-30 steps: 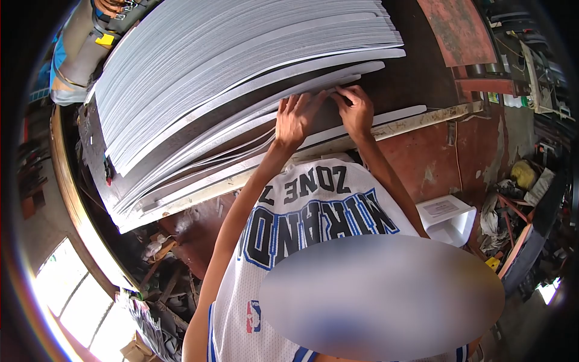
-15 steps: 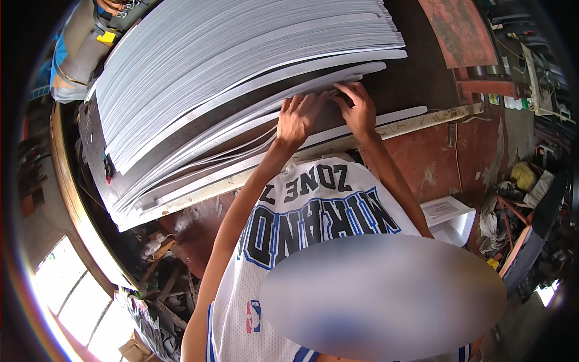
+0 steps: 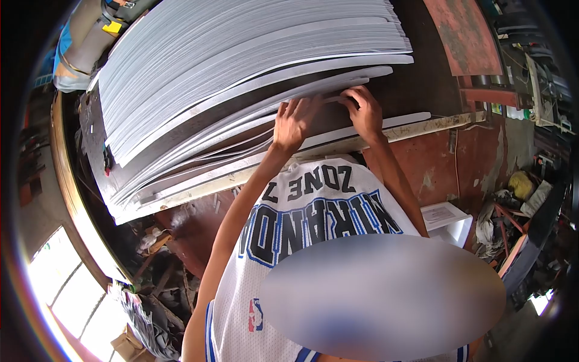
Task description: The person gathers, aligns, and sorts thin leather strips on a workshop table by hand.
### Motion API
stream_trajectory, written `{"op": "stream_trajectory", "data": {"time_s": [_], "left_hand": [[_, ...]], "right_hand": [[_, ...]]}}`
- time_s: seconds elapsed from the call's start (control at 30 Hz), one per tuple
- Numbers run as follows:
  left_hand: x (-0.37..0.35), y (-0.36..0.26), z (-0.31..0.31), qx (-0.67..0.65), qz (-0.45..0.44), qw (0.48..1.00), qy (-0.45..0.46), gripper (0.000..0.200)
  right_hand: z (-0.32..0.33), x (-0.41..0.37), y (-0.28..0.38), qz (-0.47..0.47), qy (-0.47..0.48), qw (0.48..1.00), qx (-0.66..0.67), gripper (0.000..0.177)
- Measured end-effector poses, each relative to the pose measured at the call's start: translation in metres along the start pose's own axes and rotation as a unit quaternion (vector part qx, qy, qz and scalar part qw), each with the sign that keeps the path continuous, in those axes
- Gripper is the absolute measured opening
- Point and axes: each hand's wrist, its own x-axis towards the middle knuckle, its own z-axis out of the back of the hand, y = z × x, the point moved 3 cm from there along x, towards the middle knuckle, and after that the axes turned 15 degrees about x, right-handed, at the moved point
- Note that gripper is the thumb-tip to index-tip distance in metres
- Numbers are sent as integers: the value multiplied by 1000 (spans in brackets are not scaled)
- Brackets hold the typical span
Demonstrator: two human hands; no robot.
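Note:
Long thin white strips [image 3: 211,134] lie loosely fanned along the near part of the dark table. My left hand [image 3: 292,125] is over their near ends, fingers bent and closed around several strips; its index fingertip is blurred. Just right of it, my right hand [image 3: 363,113] pinches the end of a thin strip between thumb and index finger. A large bundle of stacked white strips [image 3: 253,51] fills the table's far side. One separate strip [image 3: 398,120] runs along the near edge, beneath my forearms.
The table's pale front edge [image 3: 443,125] borders a reddish panel [image 3: 416,169]. A rusty red metal piece [image 3: 461,36] is at the upper right. On the right are a white box [image 3: 446,222] and piled clutter. A grey bag-like item [image 3: 84,45] stands at the upper left.
My right hand has moved slightly right and down, opening a wider gap from my left hand. Left index finger is now blurred. The whole view has shifted slightly.

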Motion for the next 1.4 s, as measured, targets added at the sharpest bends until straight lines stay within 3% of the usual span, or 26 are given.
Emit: {"op": "stream_trajectory", "data": {"time_s": [0.07, 0.23, 0.43, 0.67, 0.83, 1.0, 1.07, 1.13, 1.2, 1.23, 1.27, 1.3, 1.33, 1.37, 1.4], "left_hand": [[-13, 8, 12, 20, 9, 999, 43, 67], [-57, 49, 34, 57, 43, 997, 22, 62], [-112, 101, 56, 105, 109, 988, 14, 27], [-161, 145, 81, 145, 156, 977, 22, 18], [-192, 170, 80, 113, 175, 976, 59, 21], [-209, 176, 60, 58, 153, 981, 105, 26], [-194, 169, 75, -19, 157, 983, 93, 27], [-195, 182, 88, -1, 151, 980, 128, 30], [-216, 208, 87, -58, 176, 946, 265, 30], [-223, 219, 100, -79, 196, 944, 252, 29], [-228, 230, 111, -41, 157, 962, 220, 27], [-234, 243, 132, -16, 176, 952, 249, 30], [-231, 258, 155, -104, 285, 893, 334, 35], [-249, 280, 160, -69, 247, 919, 300, 38], [-264, 301, 167, -65, 265, 911, 310, 37]], "right_hand": [[1, 0, 1, 26, -10, 999, -19, 16], [12, 0, -2, 36, -11, 999, -22, 14], [39, -2, -13, 28, -10, 999, -38, 13], [84, 3, -36, 8, -18, 999, -40, 14], [135, 22, -46, -167, -9, 984, 69, 17], [190, 65, -58, -177, 54, 973, 135, 23], [223, 79, -61, -186, 22, 978, 95, 29], [264, 91, -77, -193, -47, 974, 106, 31], [292, 97, -80, -206, -100, 967, 114, 35], [315, 103, -89, -226, -127, 960, 106, 37], [344, 107, -102, -230, -161, 952, 125, 39], [359, 111, -103, -233, -175, 950, 112, 39], [373, 115, -103, -235, -192, 948, 98, 38], [386, 122, -106, -229, -195, 949, 94, 38], [399, 126, -111, -235, -204, 946, 94, 38]]}}
